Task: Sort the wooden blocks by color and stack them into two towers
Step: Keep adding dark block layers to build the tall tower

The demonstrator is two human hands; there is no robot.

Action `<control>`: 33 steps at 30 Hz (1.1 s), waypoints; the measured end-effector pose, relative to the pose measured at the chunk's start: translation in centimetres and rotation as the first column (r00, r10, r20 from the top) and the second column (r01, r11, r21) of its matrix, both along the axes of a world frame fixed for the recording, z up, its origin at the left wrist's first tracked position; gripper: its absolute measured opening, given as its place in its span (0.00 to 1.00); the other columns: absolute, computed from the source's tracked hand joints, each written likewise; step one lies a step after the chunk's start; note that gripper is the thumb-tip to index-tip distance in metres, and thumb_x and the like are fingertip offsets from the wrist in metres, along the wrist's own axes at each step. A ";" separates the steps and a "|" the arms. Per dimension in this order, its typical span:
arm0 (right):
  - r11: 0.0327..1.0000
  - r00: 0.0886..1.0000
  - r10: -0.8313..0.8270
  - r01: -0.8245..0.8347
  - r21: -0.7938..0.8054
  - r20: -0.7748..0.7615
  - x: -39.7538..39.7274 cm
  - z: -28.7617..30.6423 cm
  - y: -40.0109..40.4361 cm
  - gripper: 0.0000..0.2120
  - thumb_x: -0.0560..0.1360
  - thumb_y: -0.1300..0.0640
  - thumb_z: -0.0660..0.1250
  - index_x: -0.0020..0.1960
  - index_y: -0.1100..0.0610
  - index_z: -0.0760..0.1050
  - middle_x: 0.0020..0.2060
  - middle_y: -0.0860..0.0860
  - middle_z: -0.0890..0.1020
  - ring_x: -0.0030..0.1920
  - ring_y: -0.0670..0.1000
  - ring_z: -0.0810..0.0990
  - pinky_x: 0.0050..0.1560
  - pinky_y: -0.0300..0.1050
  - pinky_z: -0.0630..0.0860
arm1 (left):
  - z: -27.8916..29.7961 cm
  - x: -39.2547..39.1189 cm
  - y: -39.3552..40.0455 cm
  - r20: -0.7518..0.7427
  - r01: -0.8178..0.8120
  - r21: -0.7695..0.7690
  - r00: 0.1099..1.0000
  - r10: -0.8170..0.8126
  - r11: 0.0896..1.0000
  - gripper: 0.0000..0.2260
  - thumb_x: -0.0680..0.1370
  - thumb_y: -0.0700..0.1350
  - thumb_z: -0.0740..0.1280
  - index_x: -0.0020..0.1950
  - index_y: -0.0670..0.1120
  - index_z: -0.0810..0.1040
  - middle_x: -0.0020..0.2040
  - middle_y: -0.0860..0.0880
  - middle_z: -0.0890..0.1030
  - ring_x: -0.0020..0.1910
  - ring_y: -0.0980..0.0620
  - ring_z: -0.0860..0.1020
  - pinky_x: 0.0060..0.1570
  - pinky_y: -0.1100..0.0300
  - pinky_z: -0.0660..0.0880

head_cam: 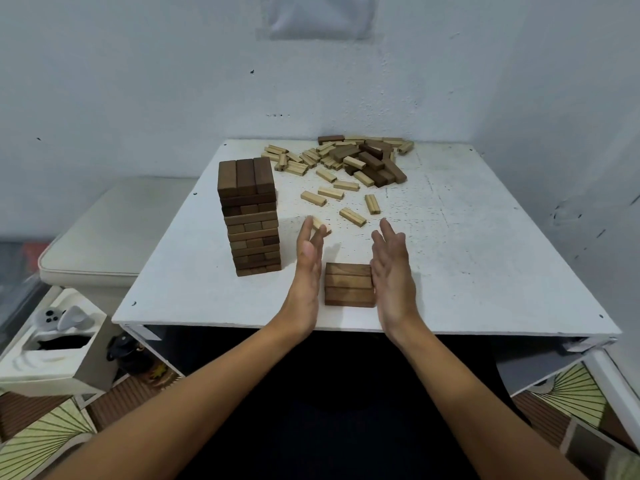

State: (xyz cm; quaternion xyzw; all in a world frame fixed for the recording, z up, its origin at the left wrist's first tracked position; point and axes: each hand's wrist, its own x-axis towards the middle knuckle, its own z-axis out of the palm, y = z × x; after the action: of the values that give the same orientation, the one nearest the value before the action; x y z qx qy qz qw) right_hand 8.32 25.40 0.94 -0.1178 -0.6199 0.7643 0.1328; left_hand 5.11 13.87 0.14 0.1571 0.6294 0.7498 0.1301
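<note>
A tall tower of dark brown blocks (pixel 251 216) stands on the left part of the white table (pixel 485 271). Near the front edge three dark blocks (pixel 349 285) lie side by side as a flat square. My left hand (pixel 309 268) and my right hand (pixel 393 268) stand on either side of that square, fingers straight, palms facing each other; the right palm is at its right edge, the left is slightly apart. A mixed pile of light and dark blocks (pixel 360 157) lies at the back. Several loose light blocks (pixel 353 216) are scattered before it.
A wall runs close behind the table and along its right side. A pale cushioned seat (pixel 114 230) is to the left, lower than the table. A white box (pixel 52 344) with a controller sits on the floor at the left.
</note>
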 end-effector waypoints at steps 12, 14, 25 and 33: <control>0.999 1.000 0.001 -0.001 0.050 -0.009 -0.5 -0.8 -0.3 0.33 0.76 0.31 0.44 0.78 0.42 0.51 0.78 0.41 0.53 0.76 0.38 0.51 0.78 0.45 0.47 | -0.1 -0.1 1.1 0.085 -0.078 0.096 0.994 0.070 0.992 0.34 0.72 0.65 0.45 0.78 0.58 0.49 0.79 0.54 0.51 0.77 0.59 0.50 0.74 0.59 0.47; 0.998 1.000 0.009 -0.009 0.060 -0.005 -0.5 -0.9 -0.3 0.33 0.76 0.30 0.44 0.78 0.41 0.51 0.78 0.40 0.53 0.76 0.37 0.51 0.77 0.44 0.47 | -0.1 -0.1 1.1 0.087 -0.077 0.093 0.994 0.069 0.993 0.34 0.72 0.65 0.45 0.78 0.57 0.49 0.79 0.54 0.52 0.77 0.59 0.50 0.73 0.60 0.47; 0.992 1.000 0.030 -0.030 0.124 -0.001 -0.1 -0.1 1.5 0.18 0.82 0.47 0.56 0.71 0.46 0.67 0.68 0.41 0.69 0.68 0.40 0.66 0.69 0.40 0.62 | 0.1 -0.9 -1.4 -0.170 -0.016 -0.351 0.984 -0.047 0.936 0.27 0.76 0.54 0.67 0.74 0.56 0.63 0.74 0.57 0.65 0.73 0.60 0.62 0.74 0.56 0.58; 0.571 0.902 0.316 -0.430 0.699 0.296 0.6 0.6 6.9 0.27 0.69 0.55 0.77 0.66 0.44 0.74 0.67 0.40 0.73 0.69 0.35 0.62 0.70 0.37 0.57 | 0.1 -2.9 -4.8 -0.401 -0.026 -0.766 0.800 -0.446 0.642 0.24 0.72 0.53 0.75 0.67 0.51 0.77 0.71 0.55 0.72 0.71 0.59 0.66 0.70 0.58 0.64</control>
State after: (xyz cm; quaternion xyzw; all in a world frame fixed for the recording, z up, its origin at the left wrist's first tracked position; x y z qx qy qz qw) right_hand 8.97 32.28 1.51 0.0288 -0.8969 0.4397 -0.0380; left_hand 2.22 9.03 0.24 0.3775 0.8623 0.3269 0.0836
